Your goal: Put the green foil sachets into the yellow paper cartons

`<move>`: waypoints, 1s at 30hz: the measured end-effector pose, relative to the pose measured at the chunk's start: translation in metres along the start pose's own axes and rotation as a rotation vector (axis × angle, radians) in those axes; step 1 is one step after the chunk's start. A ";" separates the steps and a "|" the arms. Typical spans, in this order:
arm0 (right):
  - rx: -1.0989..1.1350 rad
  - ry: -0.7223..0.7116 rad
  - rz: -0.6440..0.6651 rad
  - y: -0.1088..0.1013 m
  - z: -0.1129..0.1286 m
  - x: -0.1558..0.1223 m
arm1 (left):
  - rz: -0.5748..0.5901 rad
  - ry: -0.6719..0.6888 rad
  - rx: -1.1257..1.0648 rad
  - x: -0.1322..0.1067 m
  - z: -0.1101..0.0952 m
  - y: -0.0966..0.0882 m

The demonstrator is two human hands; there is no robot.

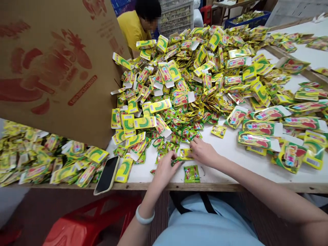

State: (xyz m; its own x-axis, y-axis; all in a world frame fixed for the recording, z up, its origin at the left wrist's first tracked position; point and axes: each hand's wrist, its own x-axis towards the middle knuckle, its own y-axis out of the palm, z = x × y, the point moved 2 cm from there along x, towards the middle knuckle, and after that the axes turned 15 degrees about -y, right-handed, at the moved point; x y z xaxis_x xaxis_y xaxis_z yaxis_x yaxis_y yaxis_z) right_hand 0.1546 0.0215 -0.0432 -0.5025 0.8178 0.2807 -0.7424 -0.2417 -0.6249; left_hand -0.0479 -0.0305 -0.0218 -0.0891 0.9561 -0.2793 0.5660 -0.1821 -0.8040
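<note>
My left hand (166, 169), with a pale bangle at the wrist, is closed near the table's front edge. Its thumb and fingers pinch a small green candy sachet (176, 160), mostly hidden by the fingers. Just to the right, my right hand (205, 152) has its fingers closed on the end of a small yellow packet (185, 154), lying between the two hands. Below them a single green sachet (191, 174) lies flat on the white tabletop (215, 174). Several more green sachets (188, 134) are heaped right beyond my fingertips.
A big pile of yellow fruit-print boxes (160, 106) and sachets spreads ahead. Larger boxes (261, 140) lie at right. A tall carton (56, 68) stands at left, and a phone (107, 176) overhangs the edge. A red stool (77, 225) is below; a person in yellow (130, 29) is opposite.
</note>
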 end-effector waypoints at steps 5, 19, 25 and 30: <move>0.222 0.070 0.091 -0.012 0.001 -0.001 | 0.039 -0.153 -0.610 0.009 0.014 0.010; 0.731 0.165 -0.059 -0.007 0.027 -0.016 | 0.163 -0.054 -0.971 -0.001 -0.031 0.013; 0.875 0.087 -0.220 0.002 0.015 -0.025 | 0.071 -0.028 -1.022 -0.008 -0.041 0.025; 1.100 0.075 -0.163 0.016 0.014 -0.031 | -0.126 0.212 -0.647 -0.001 -0.038 0.026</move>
State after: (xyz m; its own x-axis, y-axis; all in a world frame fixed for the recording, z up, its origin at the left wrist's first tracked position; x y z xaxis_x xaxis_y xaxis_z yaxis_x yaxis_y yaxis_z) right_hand 0.1520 -0.0154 -0.0515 -0.3630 0.9023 0.2324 -0.8040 -0.4294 0.4114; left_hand -0.0018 -0.0279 -0.0229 -0.0612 0.9972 -0.0432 0.9428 0.0436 -0.3304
